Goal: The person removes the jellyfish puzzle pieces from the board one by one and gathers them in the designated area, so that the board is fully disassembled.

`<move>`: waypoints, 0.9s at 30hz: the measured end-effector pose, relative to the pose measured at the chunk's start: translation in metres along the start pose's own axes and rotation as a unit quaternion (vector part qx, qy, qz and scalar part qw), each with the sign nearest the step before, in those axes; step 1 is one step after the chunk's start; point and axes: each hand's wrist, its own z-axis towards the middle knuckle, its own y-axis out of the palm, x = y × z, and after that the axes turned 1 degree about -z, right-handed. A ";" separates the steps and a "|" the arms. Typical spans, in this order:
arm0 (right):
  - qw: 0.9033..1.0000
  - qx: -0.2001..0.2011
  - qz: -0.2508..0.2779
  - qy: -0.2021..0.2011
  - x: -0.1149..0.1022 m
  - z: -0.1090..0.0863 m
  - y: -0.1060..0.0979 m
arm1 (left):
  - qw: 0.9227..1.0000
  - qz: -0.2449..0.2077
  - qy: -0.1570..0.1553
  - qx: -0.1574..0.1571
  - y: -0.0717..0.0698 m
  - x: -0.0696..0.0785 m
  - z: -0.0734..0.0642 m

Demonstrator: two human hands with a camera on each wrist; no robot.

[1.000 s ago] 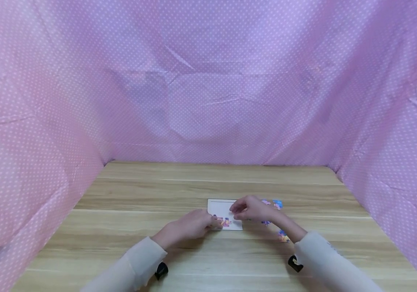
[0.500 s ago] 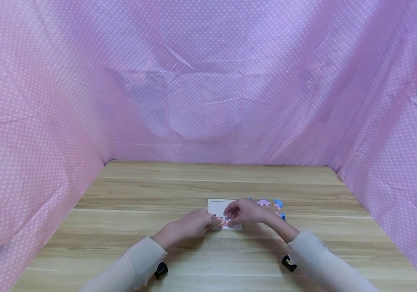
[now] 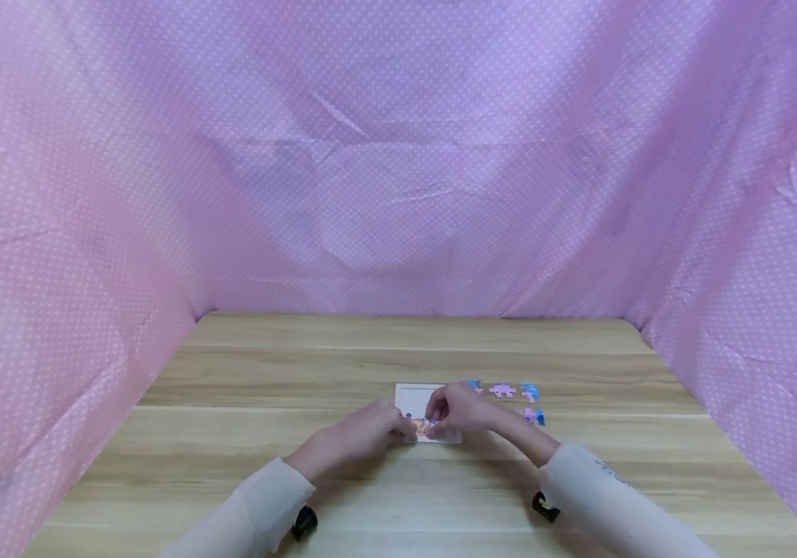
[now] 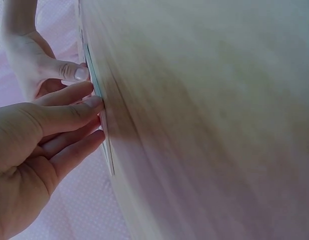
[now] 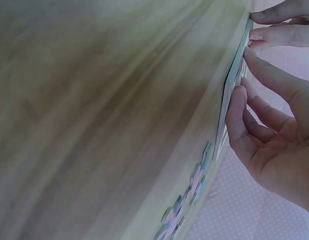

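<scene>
A white puzzle board lies on the wooden table, with colourful joined jigsaw pieces along its near edge. The left hand rests its fingertips on the board's near left corner, right at those pieces. In the left wrist view, its fingers are extended against the board. The right hand is over the board's right half, thumb and bent fingertips pinching at a jigsaw piece low on the board; that piece is largely hidden. In the right wrist view, the right thumb meets the near edge of the board.
Several loose jigsaw pieces lie right of the board, pink and blue. One sits close by the right forearm, which covers part of that area. Pink dotted cloth surrounds the wooden table at the back and sides.
The right hand has come down and left from above the board to the joined pieces, beside the left fingertips. The left hand has stayed nearly still.
</scene>
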 end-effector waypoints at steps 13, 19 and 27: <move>1.000 -0.016 0.014 0.014 0.001 -0.001 -0.002 | 1.000 -0.005 -0.006 0.006 0.001 0.002 -0.001; 1.000 -0.004 0.022 0.016 0.004 -0.004 -0.004 | 1.000 0.001 -0.015 0.004 0.002 0.003 -0.001; 0.998 -0.024 0.041 -0.037 0.010 -0.015 -0.015 | 1.000 0.008 -0.008 0.005 0.001 0.004 -0.002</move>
